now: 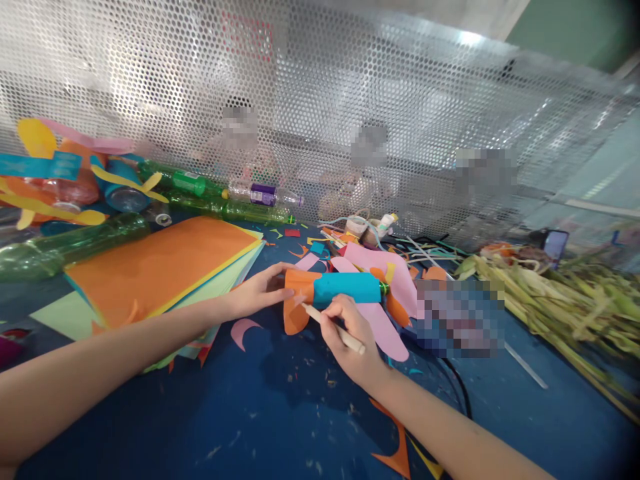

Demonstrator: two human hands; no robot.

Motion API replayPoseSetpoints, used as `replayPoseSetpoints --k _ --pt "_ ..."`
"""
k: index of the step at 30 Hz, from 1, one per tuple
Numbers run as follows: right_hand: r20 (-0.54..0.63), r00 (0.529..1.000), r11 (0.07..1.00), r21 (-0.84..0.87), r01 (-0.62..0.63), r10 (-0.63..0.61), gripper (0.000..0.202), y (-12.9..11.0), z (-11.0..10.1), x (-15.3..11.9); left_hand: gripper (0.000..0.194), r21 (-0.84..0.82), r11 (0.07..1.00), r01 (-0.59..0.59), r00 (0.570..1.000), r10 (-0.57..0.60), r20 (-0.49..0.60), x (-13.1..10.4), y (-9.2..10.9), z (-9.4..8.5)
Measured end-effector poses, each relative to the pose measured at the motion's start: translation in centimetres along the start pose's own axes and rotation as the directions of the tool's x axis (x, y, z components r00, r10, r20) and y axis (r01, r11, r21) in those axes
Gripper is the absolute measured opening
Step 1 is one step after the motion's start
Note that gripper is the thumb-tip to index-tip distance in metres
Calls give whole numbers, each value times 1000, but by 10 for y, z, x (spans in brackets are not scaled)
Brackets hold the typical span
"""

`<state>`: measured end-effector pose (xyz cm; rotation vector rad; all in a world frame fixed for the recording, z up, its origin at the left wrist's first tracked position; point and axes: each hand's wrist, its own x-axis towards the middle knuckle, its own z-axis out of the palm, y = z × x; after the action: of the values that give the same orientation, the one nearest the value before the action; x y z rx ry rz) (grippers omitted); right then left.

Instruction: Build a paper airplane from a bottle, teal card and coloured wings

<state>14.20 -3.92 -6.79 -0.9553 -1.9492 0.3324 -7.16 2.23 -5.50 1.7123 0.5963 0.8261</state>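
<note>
A plastic bottle (pixel 350 287) wrapped in blue and orange paper lies sideways in front of me, with pink paper wings (pixel 383 330) and an orange paper fin (pixel 296 317). Its green cap end points right. My left hand (pixel 263 288) grips the orange end, thumb on the near side and fingers over the top. Between the fingers of my right hand (pixel 353 340) is a white pen-like stick (pixel 345 337), perhaps a marker, slanting up to the left. Its tip meets or nearly meets the orange paper by the fin; I cannot tell which.
Coloured paper sheets (pixel 165 267) are stacked at left, beside green bottles (pixel 70 247) and finished-looking bottle planes (pixel 65 173). Paper scraps (pixel 395 440) litter the blue table (pixel 225 427). Dry husks (pixel 555 320) lie at right. A perforated metal panel (pixel 310 87) stands behind.
</note>
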Motion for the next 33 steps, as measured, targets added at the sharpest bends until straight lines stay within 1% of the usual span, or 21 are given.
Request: replayPoseSetpoints --k 6,13,17,20,33 --pt "1 1000 1000 -7 9 -9 16 1 -1 0 40 -7 1000 16 1000 -16 -8 0 1 0" --pt "-29 1000 1000 -3 11 -11 16 0 -1 0 39 -16 1000 1 1000 -1 -2 0 -2 -1" --pt "-44 999 1000 14 7 -7 16 2 0 -1 40 -2 1000 19 1000 -19 -7 0 0 0" --pt "-39 999 1000 25 -4 5 15 3 1 -2 40 4 1000 28 1000 -28 -11 0 1 0" --pt "-19 1000 999 38 -11 12 15 2 0 -1 40 -11 1000 3 1000 -3 0 0 -1 0"
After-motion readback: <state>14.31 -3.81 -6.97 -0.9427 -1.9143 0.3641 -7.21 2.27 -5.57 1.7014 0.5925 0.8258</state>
